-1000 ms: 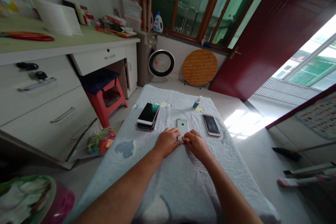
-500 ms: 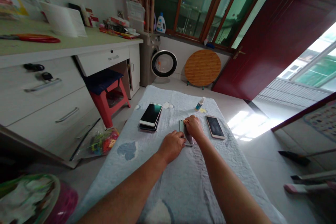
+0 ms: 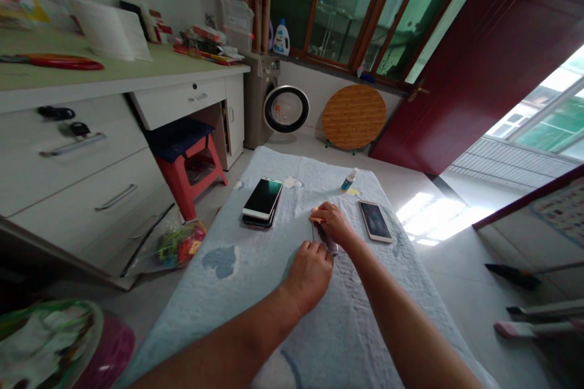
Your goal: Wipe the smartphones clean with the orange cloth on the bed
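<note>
A greyish phone lies between my hands on the light blue cloth, mostly covered by them. My right hand is closed on a small orange wiping cloth and presses it against the phone's far end. At the near end, the curled fingers of my left hand grip the phone's edge. To the left, a white phone rests on top of a dark phone. Right of my hands is a gold-rimmed phone, screen up. A small spray bottle stands beyond them.
Left of the covered table are a red stool, a clear bag of colourful items and a pink bin. A desk runs along the left wall. Behind stand a washing machine, its door open, and a round wooden board.
My left hand has shifted from the phone's left side to its near end. My right hand has moved the orange cloth slightly left across the far end.
</note>
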A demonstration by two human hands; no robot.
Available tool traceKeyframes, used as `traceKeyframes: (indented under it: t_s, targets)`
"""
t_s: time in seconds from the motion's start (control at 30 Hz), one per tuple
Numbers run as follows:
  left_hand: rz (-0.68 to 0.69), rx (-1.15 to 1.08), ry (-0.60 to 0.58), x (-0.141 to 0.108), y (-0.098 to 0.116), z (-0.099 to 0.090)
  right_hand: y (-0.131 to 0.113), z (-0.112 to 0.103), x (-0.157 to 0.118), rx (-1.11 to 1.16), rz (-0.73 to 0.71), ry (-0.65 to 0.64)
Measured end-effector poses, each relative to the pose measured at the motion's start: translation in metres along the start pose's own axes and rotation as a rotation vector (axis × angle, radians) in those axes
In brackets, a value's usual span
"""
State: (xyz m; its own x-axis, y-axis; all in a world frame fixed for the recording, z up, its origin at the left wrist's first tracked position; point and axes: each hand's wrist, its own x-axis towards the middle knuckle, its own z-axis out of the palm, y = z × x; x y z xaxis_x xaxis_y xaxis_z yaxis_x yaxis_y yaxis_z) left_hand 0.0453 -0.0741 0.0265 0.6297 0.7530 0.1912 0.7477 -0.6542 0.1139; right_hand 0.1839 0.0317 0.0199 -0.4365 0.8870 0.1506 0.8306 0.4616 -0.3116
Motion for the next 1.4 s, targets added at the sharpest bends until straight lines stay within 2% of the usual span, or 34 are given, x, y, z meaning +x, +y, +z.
traceKeyframes:
  t_s: [0.2,0.3,0.4,0.57,0.7,0.87,1.03,1.2,1.4]
  targets:
    - [-0.059,0.039,-0.048,-0.006,0.013,-0.002,-0.008,-0.005,-0.012,0.044,-0.111,-0.149]
    - [-0.055,0.002,-0.085,-0.008,0.017,-0.001,-0.008,-0.005,-0.010,0.000,-0.109,-0.148]
    - [-0.036,-0.018,-0.120,-0.009,0.018,0.001,-0.005,-0.003,0.000,-0.038,-0.039,-0.108]
    - [-0.018,0.001,-0.092,-0.010,0.017,0.004,-0.004,0.000,0.011,-0.029,-0.002,-0.096]
    - [-0.052,-0.013,-0.090,-0.009,0.019,0.003,-0.013,-0.005,-0.002,-0.014,-0.061,-0.184]
    - [-0.140,-0.068,-0.190,-0.009,0.023,0.001,-0.029,-0.020,-0.021,0.105,-0.161,-0.349]
    - [-0.151,-0.085,-0.189,-0.008,0.022,0.004,-0.029,-0.024,-0.019,0.150,-0.238,-0.458]
    - [-0.133,-0.096,-0.186,-0.007,0.019,0.007,-0.016,-0.013,0.000,0.033,-0.162,-0.332]
    - [-0.015,-0.102,-0.033,-0.007,0.011,0.004,0.001,0.002,0.025,-0.016,-0.013,-0.102]
